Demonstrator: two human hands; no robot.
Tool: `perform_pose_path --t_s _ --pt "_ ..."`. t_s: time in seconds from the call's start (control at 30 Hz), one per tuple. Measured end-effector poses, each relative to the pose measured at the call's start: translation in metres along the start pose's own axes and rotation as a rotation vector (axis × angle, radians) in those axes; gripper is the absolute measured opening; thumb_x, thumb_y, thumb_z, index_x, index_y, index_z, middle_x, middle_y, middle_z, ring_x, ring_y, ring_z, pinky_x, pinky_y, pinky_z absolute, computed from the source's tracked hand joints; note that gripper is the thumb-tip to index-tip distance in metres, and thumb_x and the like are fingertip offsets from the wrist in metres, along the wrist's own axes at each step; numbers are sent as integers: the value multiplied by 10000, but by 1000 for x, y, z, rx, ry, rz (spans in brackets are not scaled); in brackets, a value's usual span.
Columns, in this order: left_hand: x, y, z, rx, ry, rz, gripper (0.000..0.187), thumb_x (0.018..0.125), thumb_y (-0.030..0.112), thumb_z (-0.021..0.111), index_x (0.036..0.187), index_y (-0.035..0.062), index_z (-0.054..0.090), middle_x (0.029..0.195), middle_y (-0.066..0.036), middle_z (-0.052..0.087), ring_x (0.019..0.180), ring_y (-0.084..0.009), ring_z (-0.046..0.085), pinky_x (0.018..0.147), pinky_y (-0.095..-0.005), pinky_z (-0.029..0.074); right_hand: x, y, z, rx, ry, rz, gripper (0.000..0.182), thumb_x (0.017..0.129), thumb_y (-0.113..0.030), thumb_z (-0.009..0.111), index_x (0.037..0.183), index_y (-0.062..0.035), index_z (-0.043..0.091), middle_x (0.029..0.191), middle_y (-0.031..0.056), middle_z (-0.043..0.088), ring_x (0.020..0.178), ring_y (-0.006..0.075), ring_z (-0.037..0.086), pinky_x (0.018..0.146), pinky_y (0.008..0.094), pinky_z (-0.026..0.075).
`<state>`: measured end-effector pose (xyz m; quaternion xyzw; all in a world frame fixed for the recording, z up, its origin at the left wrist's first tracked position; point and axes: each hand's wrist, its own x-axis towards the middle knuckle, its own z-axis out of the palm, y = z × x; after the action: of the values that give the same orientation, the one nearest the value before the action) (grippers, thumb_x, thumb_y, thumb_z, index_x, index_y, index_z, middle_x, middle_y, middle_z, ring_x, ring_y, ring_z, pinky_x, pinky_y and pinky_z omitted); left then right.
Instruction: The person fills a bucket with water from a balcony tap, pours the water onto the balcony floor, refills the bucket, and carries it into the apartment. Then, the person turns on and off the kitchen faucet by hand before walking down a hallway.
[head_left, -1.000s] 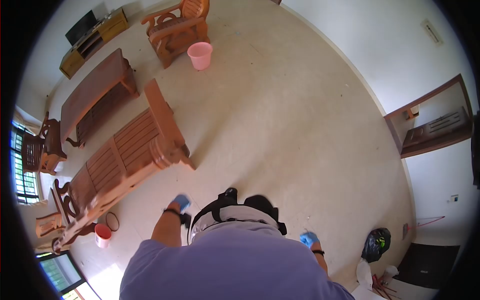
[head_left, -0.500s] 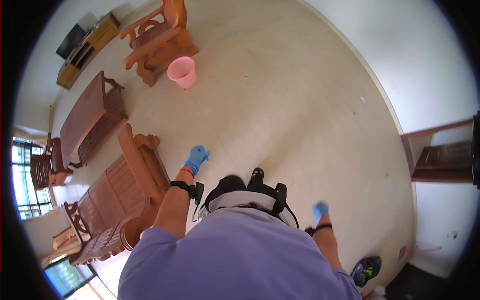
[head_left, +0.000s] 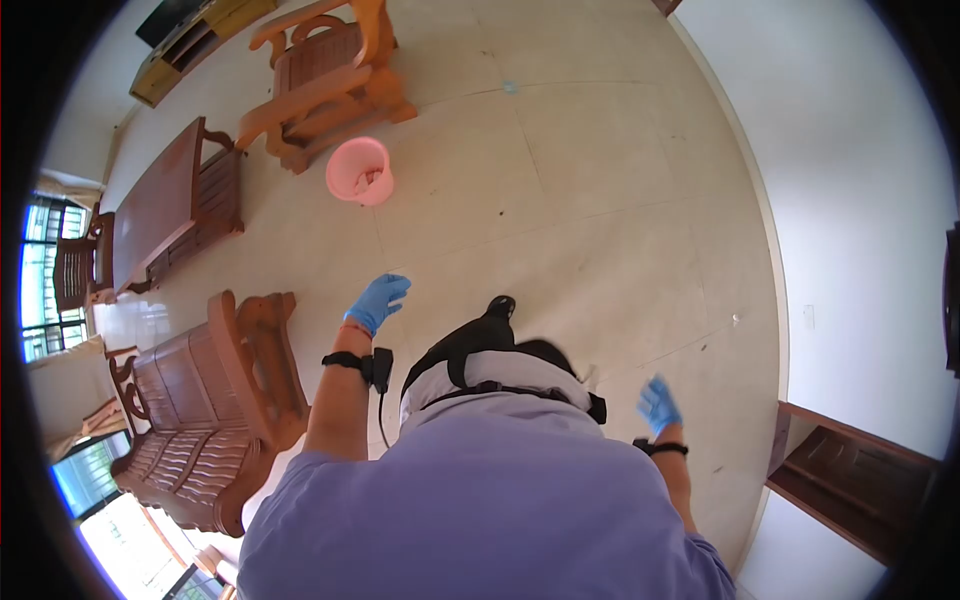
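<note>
My left hand (head_left: 377, 303), in a blue glove, hangs in front of my body at the left, with its fingers loosely bent and nothing in them. On the right, my gloved right hand (head_left: 658, 405) is held low over the floor, fingers stretched out and empty. Neither hand touches anything. A pink bucket (head_left: 360, 190) stands on the floor ahead and to the left, nearer my left hand; something small and pale reddish lies inside it, too small to name.
A wooden armchair (head_left: 330, 85) stands just beyond the bucket. Along the left are a wooden table (head_left: 165, 205) and a wooden bench (head_left: 200, 400). The tiled floor (head_left: 600, 250) stretches ahead to a white wall (head_left: 850, 200) with a brown door (head_left: 850, 480) at the right.
I have stepped forward, and the view has turned somewhat. The bucket appears lower and its inside shows more. My left hand's fingers have loosened from a closed curl; my right hand has swung forward.
</note>
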<state>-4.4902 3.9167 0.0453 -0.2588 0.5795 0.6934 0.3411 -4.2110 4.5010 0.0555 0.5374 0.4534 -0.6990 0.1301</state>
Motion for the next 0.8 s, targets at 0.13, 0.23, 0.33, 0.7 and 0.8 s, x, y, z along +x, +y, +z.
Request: perform_pose_path --t_s 0.13,0.23,0.33,0.7,0.8 --pt "120 85 60 388 216 198 125 678 141 592 657 85 483 530 -4 445 508 -146 453 461 -279 365 4 58 -62 -223 186 425 189 712 -197 583 569 -166 463 530 -24 436 478 114 400 439 287 332" --pt "192 163 116 910 408 562 164 635 103 557 539 47 437 467 -122 398 409 -185 367 406 -347 318 29 45 -66 -381 157 641 287 705 -164 560 456 -159 419 458 -22 380 421 106 345 391 295 287" --pt "282 208 144 1107 413 550 102 609 92 516 542 26 474 544 -198 428 428 -213 381 428 -358 330 97 -43 -38 -1127 -151 428 282 697 -146 549 449 -154 415 454 -20 377 421 105 343 388 303 284" --pt "360 279 195 596 75 -269 307 693 222 570 948 54 539 840 -63 584 789 -150 549 584 -342 442 442 -737 290 -698 -154 -347 564 765 -77 496 1280 -153 281 1081 100 522 872 168 529 740 294 420" --pt "409 283 205 36 184 -529 313 726 252 541 983 72 536 888 -71 582 831 -177 545 639 -357 435 471 -886 416 -807 -217 -551 494 759 -87 517 1229 -134 374 1047 74 537 858 149 531 730 280 419"
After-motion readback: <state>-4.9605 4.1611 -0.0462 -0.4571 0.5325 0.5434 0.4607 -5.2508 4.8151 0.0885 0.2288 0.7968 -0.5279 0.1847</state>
